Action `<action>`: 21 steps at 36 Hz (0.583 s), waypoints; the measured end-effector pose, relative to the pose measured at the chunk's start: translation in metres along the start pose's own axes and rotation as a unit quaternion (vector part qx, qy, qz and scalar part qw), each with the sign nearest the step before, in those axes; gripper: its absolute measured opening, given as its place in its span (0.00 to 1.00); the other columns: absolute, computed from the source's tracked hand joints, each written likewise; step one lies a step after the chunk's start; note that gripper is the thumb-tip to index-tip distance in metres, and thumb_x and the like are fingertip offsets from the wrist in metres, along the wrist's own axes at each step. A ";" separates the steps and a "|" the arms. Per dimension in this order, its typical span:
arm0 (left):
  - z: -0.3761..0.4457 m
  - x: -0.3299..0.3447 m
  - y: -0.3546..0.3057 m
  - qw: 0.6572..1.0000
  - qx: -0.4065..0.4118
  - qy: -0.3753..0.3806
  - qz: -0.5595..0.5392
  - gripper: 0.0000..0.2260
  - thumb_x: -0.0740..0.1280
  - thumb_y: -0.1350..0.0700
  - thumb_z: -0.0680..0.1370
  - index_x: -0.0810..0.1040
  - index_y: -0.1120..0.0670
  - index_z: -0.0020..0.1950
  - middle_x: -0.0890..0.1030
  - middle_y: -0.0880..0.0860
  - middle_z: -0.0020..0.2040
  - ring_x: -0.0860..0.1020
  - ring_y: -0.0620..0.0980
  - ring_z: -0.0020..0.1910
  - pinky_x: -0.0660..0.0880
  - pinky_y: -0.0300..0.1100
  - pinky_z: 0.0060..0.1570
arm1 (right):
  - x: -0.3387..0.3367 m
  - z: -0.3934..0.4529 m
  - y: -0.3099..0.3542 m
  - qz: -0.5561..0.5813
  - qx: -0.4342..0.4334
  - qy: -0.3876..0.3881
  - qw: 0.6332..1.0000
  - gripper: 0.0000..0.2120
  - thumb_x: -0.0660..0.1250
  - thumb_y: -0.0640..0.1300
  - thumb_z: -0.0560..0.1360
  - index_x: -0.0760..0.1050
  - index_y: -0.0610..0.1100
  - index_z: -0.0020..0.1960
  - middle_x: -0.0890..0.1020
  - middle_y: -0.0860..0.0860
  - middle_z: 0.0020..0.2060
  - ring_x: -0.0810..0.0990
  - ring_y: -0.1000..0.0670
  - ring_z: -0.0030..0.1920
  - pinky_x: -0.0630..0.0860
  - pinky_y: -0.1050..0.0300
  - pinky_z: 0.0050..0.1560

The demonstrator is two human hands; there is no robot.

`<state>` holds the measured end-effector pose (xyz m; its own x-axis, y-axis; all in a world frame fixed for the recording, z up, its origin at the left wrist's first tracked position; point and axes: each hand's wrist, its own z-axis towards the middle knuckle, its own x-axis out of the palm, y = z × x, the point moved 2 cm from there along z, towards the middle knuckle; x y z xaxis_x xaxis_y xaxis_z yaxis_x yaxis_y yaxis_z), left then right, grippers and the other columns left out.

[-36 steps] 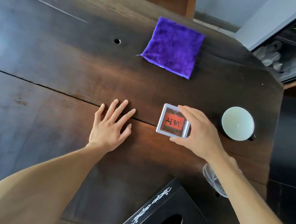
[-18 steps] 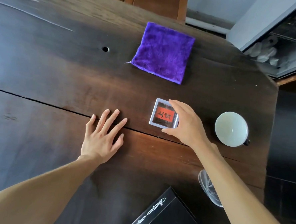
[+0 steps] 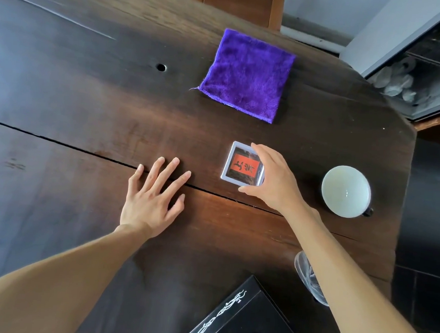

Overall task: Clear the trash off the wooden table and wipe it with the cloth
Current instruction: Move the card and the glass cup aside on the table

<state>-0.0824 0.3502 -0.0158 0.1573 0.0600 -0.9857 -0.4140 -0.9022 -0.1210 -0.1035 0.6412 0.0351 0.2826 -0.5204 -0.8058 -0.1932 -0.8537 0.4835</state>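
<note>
A small square white-rimmed box (image 3: pixel 241 165) with a red and black label lies on the dark wooden table (image 3: pixel 89 101). My right hand (image 3: pixel 274 181) grips its right side, thumb at the near edge and fingers over the far edge. My left hand (image 3: pixel 152 199) rests flat on the table to the left of the box, fingers spread, holding nothing. A folded purple cloth (image 3: pixel 247 74) lies further back on the table, untouched.
A pale green cup (image 3: pixel 346 190) stands to the right of the box. A clear glass (image 3: pixel 307 277) is partly hidden under my right forearm. A black tissue box (image 3: pixel 235 319) sits at the near edge. The table's edge runs along the right.
The view has shifted slightly. My right hand stays on the small box, which sits a little nearer the cloth than a second ago. My left hand has not moved.
</note>
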 end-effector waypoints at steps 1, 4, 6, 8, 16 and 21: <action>0.000 0.000 0.000 1.000 0.000 0.000 0.002 0.25 0.53 0.42 0.82 0.63 0.40 0.79 0.58 0.47 0.83 0.54 0.53 0.82 0.52 0.61 0.77 | 0.001 0.001 0.001 0.004 0.002 -0.004 1.000 0.47 0.82 0.52 0.67 0.61 0.50 0.78 0.67 0.51 0.75 0.65 0.51 0.74 0.69 0.49 0.71; 0.000 0.001 0.001 1.000 0.000 0.002 0.006 0.25 0.53 0.41 0.82 0.63 0.40 0.79 0.57 0.47 0.83 0.54 0.53 0.83 0.52 0.60 0.77 | 0.005 0.001 0.003 0.017 0.006 -0.013 1.000 0.47 0.82 0.51 0.67 0.60 0.50 0.78 0.66 0.52 0.75 0.65 0.51 0.74 0.69 0.49 0.72; -0.001 0.001 0.000 1.000 -0.001 0.001 0.006 0.25 0.53 0.41 0.82 0.63 0.40 0.79 0.57 0.47 0.83 0.54 0.53 0.83 0.52 0.60 0.77 | 0.009 -0.001 0.004 0.023 0.012 -0.013 1.000 0.48 0.82 0.52 0.66 0.59 0.49 0.78 0.65 0.51 0.76 0.63 0.51 0.75 0.68 0.48 0.74; 0.000 0.002 0.000 1.000 -0.001 0.001 0.005 0.25 0.53 0.41 0.82 0.63 0.40 0.79 0.57 0.47 0.83 0.54 0.53 0.83 0.52 0.60 0.77 | 0.010 -0.003 0.004 0.043 0.036 -0.017 0.998 0.51 0.82 0.52 0.66 0.56 0.49 0.79 0.63 0.51 0.77 0.61 0.51 0.76 0.66 0.48 0.74; 0.000 0.002 0.000 1.000 0.000 -0.001 0.005 0.25 0.52 0.41 0.82 0.63 0.40 0.80 0.56 0.47 0.83 0.54 0.52 0.83 0.52 0.60 0.77 | 0.009 -0.013 -0.006 0.100 0.080 -0.047 0.991 0.46 0.82 0.49 0.67 0.61 0.50 0.78 0.66 0.52 0.76 0.64 0.52 0.74 0.65 0.54 0.71; 0.000 0.002 0.000 1.000 -0.002 0.000 0.004 0.25 0.52 0.41 0.82 0.62 0.40 0.80 0.56 0.47 0.83 0.54 0.52 0.83 0.53 0.60 0.77 | 0.006 -0.011 -0.009 0.103 0.072 -0.038 0.991 0.46 0.82 0.47 0.67 0.61 0.51 0.78 0.66 0.53 0.76 0.64 0.53 0.75 0.62 0.60 0.67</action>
<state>-0.0823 0.3500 -0.0179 0.1540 0.0527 -0.9867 -0.4109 -0.9047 -0.1125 -0.0895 0.6458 0.0292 0.1523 -0.6751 -0.7218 -0.3725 -0.7157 0.5908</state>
